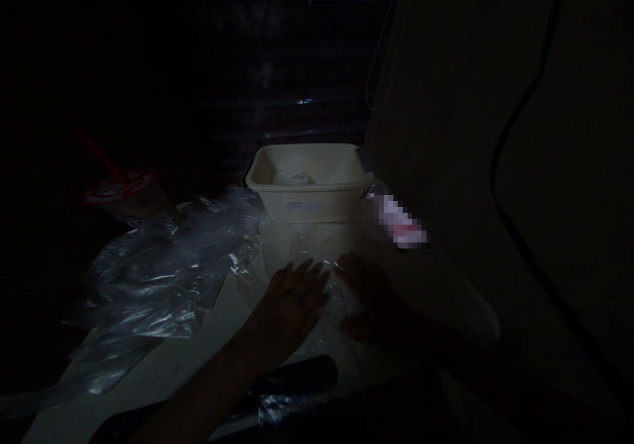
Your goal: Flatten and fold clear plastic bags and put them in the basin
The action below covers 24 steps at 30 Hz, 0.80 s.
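Left forearm [218, 368] nearest, both hands [292, 302] [369, 289] flank film [335, 298] pointing lengthwise toward tub [327, 205], fingers [303, 274] splayed, gripping nothing

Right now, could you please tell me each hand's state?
Left hand: open, palm down over clear thin plastic film.
Right hand: looks open, thumb apart; film contact cannot be told.

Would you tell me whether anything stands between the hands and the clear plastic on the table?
Nothing visible does. The clear plastic shows between the left hand and the right hand, and the cream bin stands beyond them. It is too dark to tell whether both palms touch the plastic.
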Motion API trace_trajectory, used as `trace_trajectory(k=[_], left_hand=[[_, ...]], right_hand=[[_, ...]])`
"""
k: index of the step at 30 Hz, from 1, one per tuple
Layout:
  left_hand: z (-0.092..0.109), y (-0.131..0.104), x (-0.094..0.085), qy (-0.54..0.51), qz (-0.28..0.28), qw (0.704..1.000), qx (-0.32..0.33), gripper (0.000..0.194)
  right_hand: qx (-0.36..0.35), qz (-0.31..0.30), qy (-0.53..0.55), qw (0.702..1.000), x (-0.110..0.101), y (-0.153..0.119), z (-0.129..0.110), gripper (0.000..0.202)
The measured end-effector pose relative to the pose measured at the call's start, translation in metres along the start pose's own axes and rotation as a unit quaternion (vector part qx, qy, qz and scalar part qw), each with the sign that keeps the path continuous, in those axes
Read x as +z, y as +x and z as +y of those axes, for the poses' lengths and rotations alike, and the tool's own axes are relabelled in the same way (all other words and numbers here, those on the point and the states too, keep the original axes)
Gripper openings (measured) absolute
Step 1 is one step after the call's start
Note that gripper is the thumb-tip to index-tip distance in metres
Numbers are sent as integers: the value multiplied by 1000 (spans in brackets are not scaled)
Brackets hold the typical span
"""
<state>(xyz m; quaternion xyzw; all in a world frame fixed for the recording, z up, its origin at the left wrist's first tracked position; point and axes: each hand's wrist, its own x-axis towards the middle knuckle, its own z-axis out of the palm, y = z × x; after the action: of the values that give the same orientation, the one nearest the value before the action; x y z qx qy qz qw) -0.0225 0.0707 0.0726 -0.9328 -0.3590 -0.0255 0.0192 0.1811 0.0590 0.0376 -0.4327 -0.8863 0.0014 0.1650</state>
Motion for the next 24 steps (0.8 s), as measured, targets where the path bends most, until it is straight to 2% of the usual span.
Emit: trace_trajectory(k=[4,7,11,12,15,17,20,22,24], left_hand=[[-2,6,3,-15,-5,998,53,42],[-4,6,8,-19,-19,998,56,46],[-6,5,9,-38,-40,997,61,47],[-7,5,9,-44,-46,996,62,46],[-6,6,8,-53,-54,995,57,46],[-6,6,8,-56,-56,995,54,47],[-5,6,7,-58,-58,995,52,47],[-5,6,7,-59,-62,995,50,47],[-5,6,7,-59,-63,995,48,47]], right_hand=[[53,14,-19,998,3,18,5,57],[28,-3,-25,999,0,23,6,63],[-40,-16,-44,998,3,5,-4,75],[-51,-13,-58,997,7,-3,-7,73],[-66,44,-107,991,23,-21,-16,49],[-60,56,-111,990,26,-25,-19,45],[-16,12,-85,996,16,-18,-18,51],[-9,-2,-65,998,4,-11,-15,57],[-31,-21,-54,998,-3,-6,-12,63]])
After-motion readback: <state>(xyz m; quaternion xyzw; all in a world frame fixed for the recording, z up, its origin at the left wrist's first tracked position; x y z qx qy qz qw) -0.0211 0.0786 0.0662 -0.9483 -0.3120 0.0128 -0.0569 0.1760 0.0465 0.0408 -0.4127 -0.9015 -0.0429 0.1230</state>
